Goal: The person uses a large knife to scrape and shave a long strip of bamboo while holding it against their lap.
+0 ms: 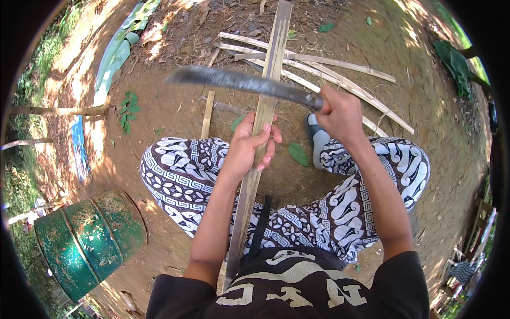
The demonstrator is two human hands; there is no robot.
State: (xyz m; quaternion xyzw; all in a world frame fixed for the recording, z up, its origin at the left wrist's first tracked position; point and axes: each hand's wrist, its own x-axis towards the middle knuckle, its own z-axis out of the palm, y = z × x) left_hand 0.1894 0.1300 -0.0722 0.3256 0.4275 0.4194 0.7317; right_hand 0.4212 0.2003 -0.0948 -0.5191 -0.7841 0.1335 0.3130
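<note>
A long, narrow wooden strip point(277, 40), perhaps split bamboo, runs from my lap up and away between my knees. My left hand point(254, 142) is wrapped round its middle, thumb lying along the top face. In my right hand point(342, 114) is the handle of a machete point(234, 82). Its long dark blade points left and crosses over the strip, above my left hand; whether the edge touches the wood I cannot tell. The far end of the strip reaches the top of the picture, and its near end lies against my shirt.
Several pale split strips point(345, 82) lie on the dirt ahead and right. A short wooden piece point(207, 114) is on the ground beyond my left knee. A rusty green drum point(91, 242) lies at the left, with a blue sheet point(79, 147) beyond it. Green leaves point(298, 153) are scattered about.
</note>
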